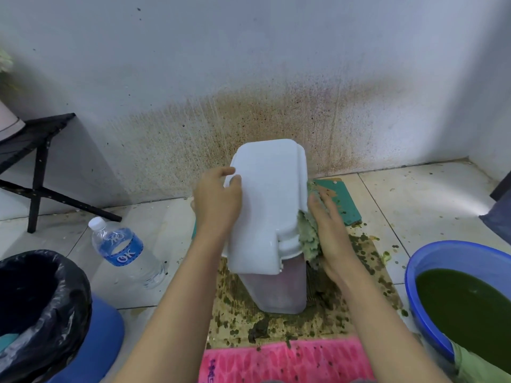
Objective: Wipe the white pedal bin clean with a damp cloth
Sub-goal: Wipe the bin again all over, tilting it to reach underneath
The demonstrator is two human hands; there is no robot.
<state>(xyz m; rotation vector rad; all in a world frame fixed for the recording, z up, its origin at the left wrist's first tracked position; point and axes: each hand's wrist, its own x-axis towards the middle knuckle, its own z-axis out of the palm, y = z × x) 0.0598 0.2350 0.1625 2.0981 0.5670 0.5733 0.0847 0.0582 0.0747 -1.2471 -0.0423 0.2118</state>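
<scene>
The white pedal bin [269, 205] stands upright on a stained cardboard sheet [279, 324] in the middle of the floor, lid down. My left hand [218, 200] grips the lid's left edge, fingers curled over it. My right hand [327, 228] lies flat with straight fingers against the bin's right side, pressing a pale green damp cloth [308, 239] to it. The cloth shows between my palm and the bin wall, partly hidden by the hand.
A blue basin [431, 261] of dark green water sits at right. A plastic water bottle [124, 250] lies at left, beside a black-bagged blue bin [41, 305]. A green board [340, 200] lies behind the bin, a pink mat [284, 360] in front. A black stand [38, 161] is far left.
</scene>
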